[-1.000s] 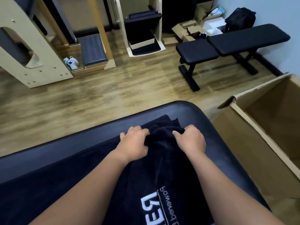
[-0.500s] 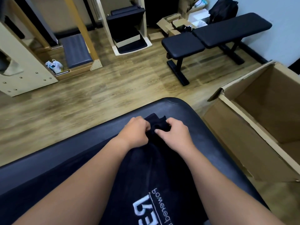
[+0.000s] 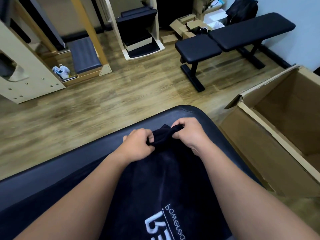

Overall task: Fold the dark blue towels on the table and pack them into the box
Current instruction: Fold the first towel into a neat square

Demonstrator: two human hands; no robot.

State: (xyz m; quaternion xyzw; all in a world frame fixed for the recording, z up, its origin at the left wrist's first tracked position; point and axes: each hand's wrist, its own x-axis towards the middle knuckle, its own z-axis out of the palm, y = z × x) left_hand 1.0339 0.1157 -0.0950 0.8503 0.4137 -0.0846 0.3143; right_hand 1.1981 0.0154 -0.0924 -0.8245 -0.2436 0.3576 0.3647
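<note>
Both hands pinch the far edge of a dark blue towel point(image 3: 166, 179), fingers curled over a bunched fold of cloth. The left hand point(image 3: 138, 146) and right hand point(image 3: 188, 135) sit close together, the gathered edge raised between them; the grip probably serves to find the corners and draw the edge taut before folding. The rest of the towel lies flat toward the person, between the forearms, white lettering point(image 3: 162, 224) facing up. It rests on a black padded desk point(image 3: 52, 170), whose rounded corner lies just beyond the hands. To the right of the right hand an open cardboard box point(image 3: 270, 146) stands on the wooden floor point(image 3: 103, 104). Well beyond the hands stands a black bench point(image 3: 230, 38).
</note>
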